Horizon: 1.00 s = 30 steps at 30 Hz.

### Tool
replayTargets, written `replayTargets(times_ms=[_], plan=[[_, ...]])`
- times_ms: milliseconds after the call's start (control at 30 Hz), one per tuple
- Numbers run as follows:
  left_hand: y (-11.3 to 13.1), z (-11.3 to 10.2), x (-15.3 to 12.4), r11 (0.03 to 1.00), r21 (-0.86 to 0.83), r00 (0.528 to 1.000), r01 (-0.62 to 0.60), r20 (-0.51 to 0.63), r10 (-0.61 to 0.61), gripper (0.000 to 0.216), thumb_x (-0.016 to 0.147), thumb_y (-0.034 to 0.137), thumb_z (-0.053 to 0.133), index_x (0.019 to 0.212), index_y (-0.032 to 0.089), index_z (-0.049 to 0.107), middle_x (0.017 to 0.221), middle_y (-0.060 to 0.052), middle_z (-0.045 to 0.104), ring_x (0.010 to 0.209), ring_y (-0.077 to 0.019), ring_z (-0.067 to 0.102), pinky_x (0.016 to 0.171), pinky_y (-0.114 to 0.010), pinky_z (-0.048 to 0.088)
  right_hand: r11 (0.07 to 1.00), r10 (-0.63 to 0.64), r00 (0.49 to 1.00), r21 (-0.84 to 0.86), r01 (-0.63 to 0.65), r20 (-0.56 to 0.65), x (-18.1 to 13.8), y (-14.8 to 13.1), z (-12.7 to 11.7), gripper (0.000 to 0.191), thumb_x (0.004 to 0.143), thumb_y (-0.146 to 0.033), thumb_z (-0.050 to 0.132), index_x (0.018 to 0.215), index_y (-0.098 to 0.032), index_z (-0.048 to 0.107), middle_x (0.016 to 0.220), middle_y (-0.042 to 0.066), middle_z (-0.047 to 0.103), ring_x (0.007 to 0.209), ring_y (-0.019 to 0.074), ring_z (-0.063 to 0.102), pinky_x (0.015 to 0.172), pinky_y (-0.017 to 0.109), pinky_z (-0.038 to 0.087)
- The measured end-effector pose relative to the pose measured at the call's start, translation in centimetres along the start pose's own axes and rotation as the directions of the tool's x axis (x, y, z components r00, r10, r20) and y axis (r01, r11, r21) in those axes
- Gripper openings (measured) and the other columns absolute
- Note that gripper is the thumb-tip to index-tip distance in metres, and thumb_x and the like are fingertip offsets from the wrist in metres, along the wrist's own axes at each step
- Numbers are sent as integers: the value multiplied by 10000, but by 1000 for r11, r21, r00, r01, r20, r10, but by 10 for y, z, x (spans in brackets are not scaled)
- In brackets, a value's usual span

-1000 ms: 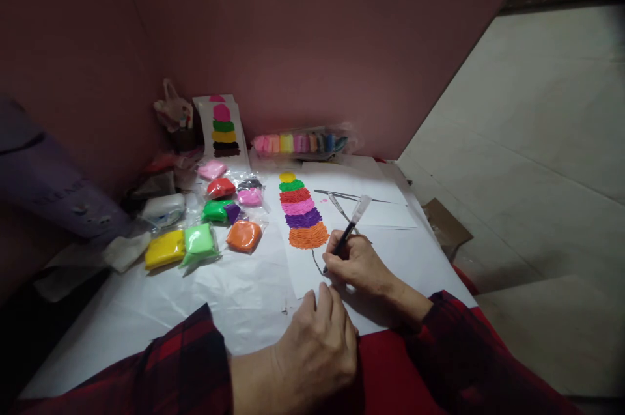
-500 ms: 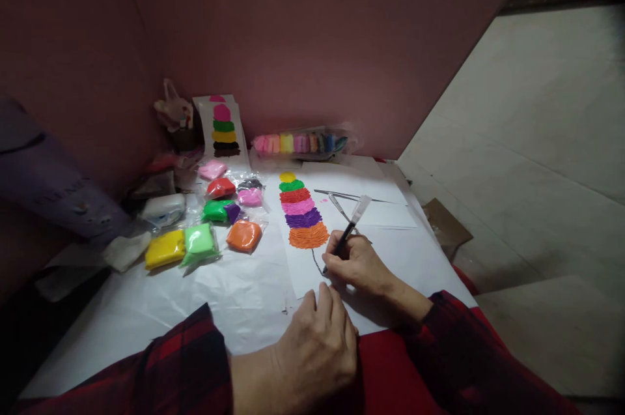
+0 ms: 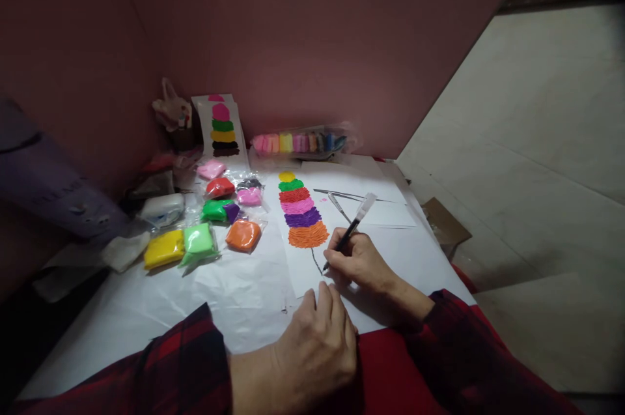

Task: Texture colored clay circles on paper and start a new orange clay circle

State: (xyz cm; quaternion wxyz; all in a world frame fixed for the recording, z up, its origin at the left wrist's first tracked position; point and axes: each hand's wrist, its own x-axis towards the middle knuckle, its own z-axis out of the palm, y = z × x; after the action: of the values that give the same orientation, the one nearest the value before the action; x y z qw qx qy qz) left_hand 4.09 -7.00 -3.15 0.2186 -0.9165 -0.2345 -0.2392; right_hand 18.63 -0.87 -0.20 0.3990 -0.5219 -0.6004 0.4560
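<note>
My right hand (image 3: 359, 262) pinches a black pen (image 3: 347, 236) with a clear upper end, tilted to the right. Its tip is at the lower end of a short black line (image 3: 316, 260) on a white sheet (image 3: 300, 271). Above that line is a stack of textured bands (image 3: 299, 212), yellow at the top and orange at the bottom. My left hand (image 3: 317, 340) rests on the near edge of the sheet, fingers loosely bent and holding nothing I can see. A slim metallic tool (image 3: 336, 204) lies just beyond the pen.
Several bagged lumps of coloured clay (image 3: 199, 242) lie to the left. A clear pack of coloured pieces (image 3: 297, 143) is against the wall, beside an upright card (image 3: 223, 131) with coloured bands. A lilac cylinder (image 3: 58, 187) stands far left; a cardboard box (image 3: 444, 223) is past the right edge.
The pen's upper end has tipped slightly to the right, while its tip stays near the line's lower end. My left hand has not moved.
</note>
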Motion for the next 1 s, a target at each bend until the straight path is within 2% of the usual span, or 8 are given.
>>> replayTargets(times_ms=[233, 533, 733, 1000], plan=[[1, 0, -1, 999, 30, 1000, -13, 1, 13, 260, 876, 217, 540, 989, 2, 634, 1007, -254, 700, 929, -358, 674, 678, -428, 496, 993, 37, 985, 120, -16, -171, -23, 7, 4, 200, 781, -299, 637, 687, -208, 486, 488, -59, 537, 418, 100, 495, 481, 242, 459], [2, 3, -2, 998, 46, 999, -32, 10, 31, 250, 878, 222, 533, 961, 9, 635, 996, -270, 698, 913, -369, 679, 676, -445, 500, 999, -38, 988, -17, 36, -152, -21, 12, 9, 196, 810, -273, 610, 674, -207, 485, 503, -54, 511, 442, 95, 446, 447, 229, 362], [1, 2, -3, 998, 43, 999, -51, 14, 50, 276, 874, 202, 524, 1000, -22, 627, 1004, -283, 691, 931, -372, 673, 694, -448, 493, 999, -50, 988, -28, 47, -148, -21, 16, 8, 193, 820, -270, 606, 678, -204, 493, 523, -60, 490, 480, 97, 455, 475, 228, 370], [3, 3, -4, 998, 45, 999, -50, 21, 49, 264, 882, 213, 527, 992, -2, 631, 984, -258, 701, 918, -350, 672, 687, -442, 493, 996, -58, 990, -69, 49, -132, -21, 16, 8, 178, 817, -258, 601, 682, -205, 499, 533, -62, 493, 481, 97, 449, 476, 225, 366]])
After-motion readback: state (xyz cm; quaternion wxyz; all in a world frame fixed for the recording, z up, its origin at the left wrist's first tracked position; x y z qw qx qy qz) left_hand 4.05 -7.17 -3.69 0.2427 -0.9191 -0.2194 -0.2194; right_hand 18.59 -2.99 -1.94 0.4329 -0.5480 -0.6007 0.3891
